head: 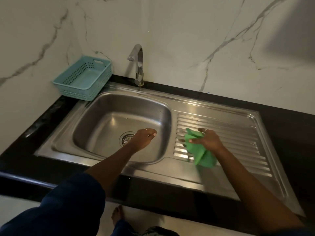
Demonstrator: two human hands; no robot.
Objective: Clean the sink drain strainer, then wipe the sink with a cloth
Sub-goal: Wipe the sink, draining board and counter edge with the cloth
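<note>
One steel sink [119, 106] is sitting in a black tabletop [289, 126], with one bowl on the left and one ribbed drainboard [238, 133] on the right. One round strainer [125, 138] is lying in the drain at the bottom of the bowl, its right part hidden behind the left hand [144, 137]. That hand is hovering over the bowl just beside the strainer, with the fingers curled loosely inward and nothing visible in them; whether it is touching the strainer cannot be told. The right hand [208, 139] is pinching one green cloth [198, 150] between thumb and fingers, bunching it at the top while the rest is hanging down and blurring over the near left part of the drainboard, close to the bowl's right rim. One ring is showing on each hand. One chrome tap [138, 65] is standing behind the bowl, its spout curving toward the left. One pale blue basket [83, 79] with perforated walls is resting at the back left corner, partly over the sink's rim, against the white marble wall [187, 40]. One dark blue sleeve [71, 206] is covering the left upper arm, and one bare foot [117, 217] is showing on the floor below the tabletop's edge.
</note>
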